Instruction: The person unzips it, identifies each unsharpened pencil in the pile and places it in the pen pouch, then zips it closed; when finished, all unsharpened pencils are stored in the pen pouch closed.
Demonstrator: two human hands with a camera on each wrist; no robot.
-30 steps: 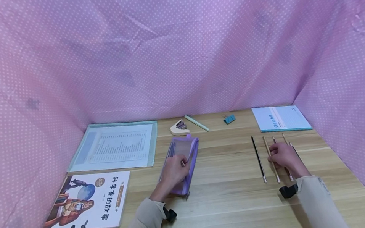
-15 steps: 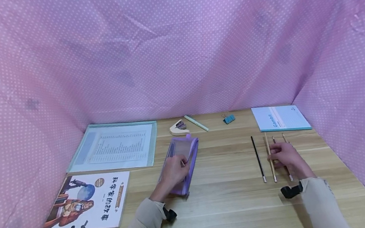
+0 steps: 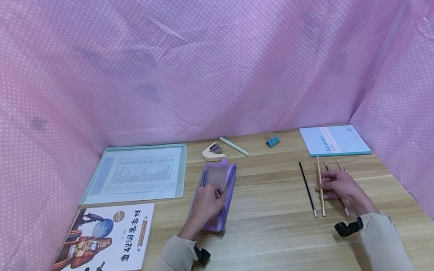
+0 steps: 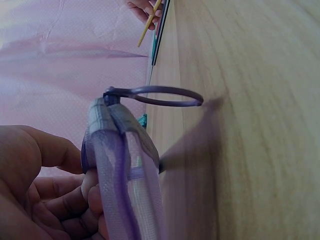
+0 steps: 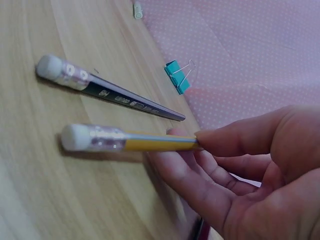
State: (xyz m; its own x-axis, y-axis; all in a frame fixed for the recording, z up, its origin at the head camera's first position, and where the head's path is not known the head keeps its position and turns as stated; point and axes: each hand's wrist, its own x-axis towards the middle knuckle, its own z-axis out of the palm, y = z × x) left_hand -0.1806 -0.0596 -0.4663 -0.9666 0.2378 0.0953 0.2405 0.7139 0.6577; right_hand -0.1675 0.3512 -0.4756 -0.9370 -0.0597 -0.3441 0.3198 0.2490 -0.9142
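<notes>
Teal clip (image 3: 273,142), grn pen (image 3: 234,146), blu notebk (image 3: 341,141), pic bk (image 3: 105,240)

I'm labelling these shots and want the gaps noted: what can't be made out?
Head view: the middles of the pencils behind the right hand, covered by that hand.
Head view: the words on the printed sheet, too small to read.
Left wrist view: the rest of the purple pouch, cut off by the bottom edge.
Right wrist view: the yellow pencil's far end, hidden behind the hand.
</notes>
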